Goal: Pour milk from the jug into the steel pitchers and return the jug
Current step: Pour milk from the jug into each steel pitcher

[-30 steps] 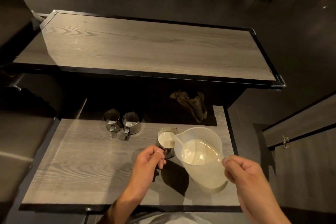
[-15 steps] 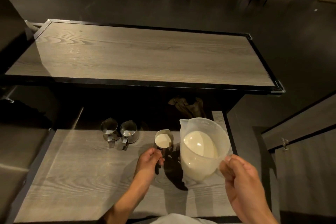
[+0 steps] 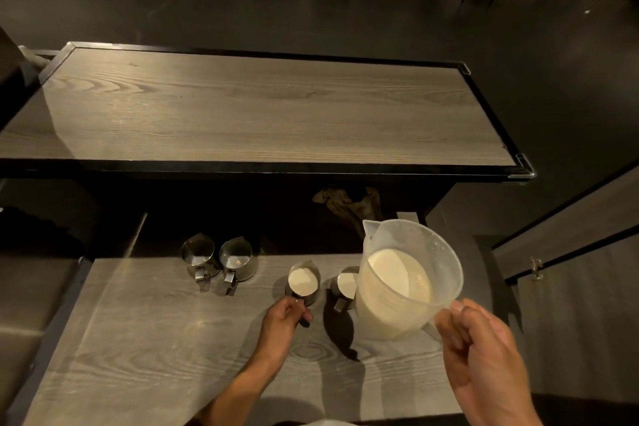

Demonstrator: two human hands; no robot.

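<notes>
Jug upright in your right hand, a filled pitcher in your left.

Your right hand [image 3: 484, 356] curls round the handle of the plastic jug [image 3: 408, 273] — milk inside, held above the lower wooden shelf [image 3: 138, 339]. Your left hand [image 3: 281, 320] pinches the handle of a milk-filled steel pitcher [image 3: 302, 284]; another filled pitcher [image 3: 345, 285] stands just beside the jug — two more pitchers [image 3: 219, 259] sit further left.

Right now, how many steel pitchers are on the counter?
4. Two empty pitchers stand side by side at the back left. One full of milk is held by the left hand. Another stands half hidden behind the jug.
</notes>
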